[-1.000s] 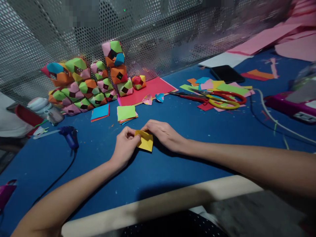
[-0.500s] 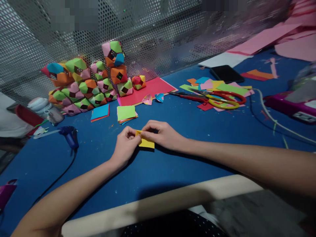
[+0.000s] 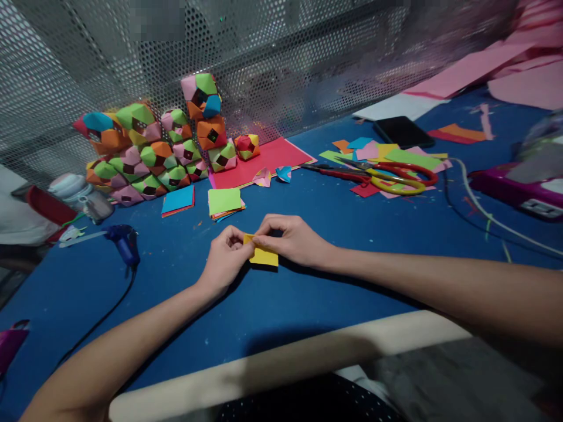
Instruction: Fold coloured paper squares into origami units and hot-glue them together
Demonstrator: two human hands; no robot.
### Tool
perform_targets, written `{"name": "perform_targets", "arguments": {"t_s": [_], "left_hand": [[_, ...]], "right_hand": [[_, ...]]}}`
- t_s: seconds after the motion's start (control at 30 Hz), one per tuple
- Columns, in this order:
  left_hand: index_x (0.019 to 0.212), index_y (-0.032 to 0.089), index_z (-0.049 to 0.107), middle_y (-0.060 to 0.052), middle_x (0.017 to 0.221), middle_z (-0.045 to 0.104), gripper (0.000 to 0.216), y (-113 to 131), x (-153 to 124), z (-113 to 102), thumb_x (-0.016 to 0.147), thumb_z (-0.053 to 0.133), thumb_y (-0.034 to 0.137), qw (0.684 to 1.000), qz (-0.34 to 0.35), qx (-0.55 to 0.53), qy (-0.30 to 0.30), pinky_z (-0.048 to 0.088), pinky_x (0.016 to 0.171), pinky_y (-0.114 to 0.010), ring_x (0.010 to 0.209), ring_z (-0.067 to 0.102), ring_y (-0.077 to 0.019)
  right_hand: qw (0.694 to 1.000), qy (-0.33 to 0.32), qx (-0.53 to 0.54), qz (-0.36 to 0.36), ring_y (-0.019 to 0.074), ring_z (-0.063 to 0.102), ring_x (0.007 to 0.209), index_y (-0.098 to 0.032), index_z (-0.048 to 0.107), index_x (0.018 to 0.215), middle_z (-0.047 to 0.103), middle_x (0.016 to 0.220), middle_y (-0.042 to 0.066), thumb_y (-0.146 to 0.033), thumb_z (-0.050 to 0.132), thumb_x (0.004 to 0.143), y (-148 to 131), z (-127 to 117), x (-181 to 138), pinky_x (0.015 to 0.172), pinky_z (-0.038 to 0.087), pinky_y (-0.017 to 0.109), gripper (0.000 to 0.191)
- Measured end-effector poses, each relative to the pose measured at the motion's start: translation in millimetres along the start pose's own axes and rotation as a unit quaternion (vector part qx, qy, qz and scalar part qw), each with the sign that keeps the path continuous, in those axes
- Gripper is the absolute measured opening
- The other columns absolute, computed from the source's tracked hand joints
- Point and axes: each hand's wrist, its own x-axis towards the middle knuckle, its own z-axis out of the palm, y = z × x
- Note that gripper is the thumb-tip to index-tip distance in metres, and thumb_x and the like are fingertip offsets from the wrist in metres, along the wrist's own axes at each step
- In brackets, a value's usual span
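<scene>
A small yellow piece of paper (image 3: pixel 265 258) is pinched between both hands, just above the blue table (image 3: pixel 308 305). My left hand (image 3: pixel 224 258) grips its left edge between thumb and curled fingers. On the upper right part, my right hand (image 3: pixel 292 237) presses with its thumb, the fingers bent behind. The fingers partly hide the paper's top, so I cannot tell exactly how it is folded there. Just beyond the hands lies a stack of square papers (image 3: pixel 224 201) with green on top. Left of that sits a smaller stack with a blue paper (image 3: pixel 178 200) uppermost.
Folded paper balls (image 3: pixel 158 158) are piled against the perforated metal panel (image 3: pixel 281 70). A blue glue gun (image 3: pixel 125 243) lies at left, its cord trailing forward. Scissors (image 3: pixel 398 179) rest on paper scraps at right, near a phone (image 3: pixel 402 131). A purple power strip (image 3: pixel 514 187) stands far right.
Both hands and the yellow paper have shifted very slightly to the right. The grip looks the same, and the other things on the table have stayed in place.
</scene>
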Motion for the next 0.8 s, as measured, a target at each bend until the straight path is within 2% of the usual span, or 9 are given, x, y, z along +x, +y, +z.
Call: {"name": "perform_targets", "arguments": {"t_s": [0.27, 0.4, 0.53, 0.63, 0.8], "left_hand": [[0.065, 0.016, 0.05, 0.005, 0.058, 0.047, 0.018, -0.4, 0.5, -0.4, 0.066, 0.067, 0.023, 0.999, 0.025, 0.037, -0.029, 0.03, 0.05, -0.019, 0.053, 0.04, -0.0071], [0.064, 0.016, 0.049, 0.005, 0.058, 0.048, 0.018, -1.4, 1.6, -1.3, 0.065, 0.067, 0.02, 0.999, 0.026, 0.017, -0.013, 0.032, 0.051, -0.019, 0.054, 0.041, -0.0074], [0.066, 0.015, 0.05, 0.004, 0.06, 0.051, 0.019, -3.9, 4.0, -2.4, 0.064, 0.068, 0.022, 1.0, 0.014, -0.008, 0.013, 0.033, 0.052, -0.019, 0.055, 0.043, -0.0076], [0.069, 0.016, 0.051, 0.005, 0.059, 0.05, 0.018, -4.4, 4.7, -2.1, 0.064, 0.068, 0.021, 1.0, 0.008, -0.007, 0.016, 0.033, 0.051, -0.019, 0.054, 0.043, -0.0072], [0.073, 0.014, 0.057, 0.003, 0.064, 0.055, 0.015, -2.6, 3.2, -1.2, 0.064, 0.067, 0.02, 1.0, 0.005, 0.015, -0.012, 0.037, 0.054, -0.019, 0.059, 0.048, -0.0087]], "right_hand": [[0.999, -0.03, 0.018, 0.0, 0.011, 0.055, 0.065, -0.014, 0.063, 0.068, 0.059, 0.07, 0.001, -0.023, 0.06, 0.08, 0.0, -1.2, -1.8, 0.059, 0.042, 0.023, 0.015], [0.999, -0.04, 0.002, -0.006, 0.0118, 0.056, 0.069, -0.013, 0.065, 0.075, 0.061, 0.075, 0.002, -0.021, 0.061, 0.079, -2.4, -1.4, -0.9, 0.063, 0.043, 0.024, 0.01], [0.999, -0.01, -0.035, -0.03, 0.0123, 0.057, 0.073, -0.014, 0.066, 0.081, 0.063, 0.079, 0.004, -0.018, 0.055, 0.083, -1.9, -0.8, -0.4, 0.066, 0.044, 0.025, 0.012], [0.995, 0.006, -0.077, -0.064, 0.0118, 0.056, 0.069, -0.014, 0.066, 0.08, 0.062, 0.074, 0.003, -0.016, 0.053, 0.085, 2.0, -0.7, -1.7, 0.063, 0.043, 0.024, 0.014], [0.978, -0.01, -0.142, -0.155, 0.0132, 0.054, 0.066, -0.013, 0.067, 0.087, 0.06, 0.071, 0.005, -0.021, 0.051, 0.088, 6.1, -1.7, -4.1, 0.059, 0.041, 0.025, 0.018]]}}
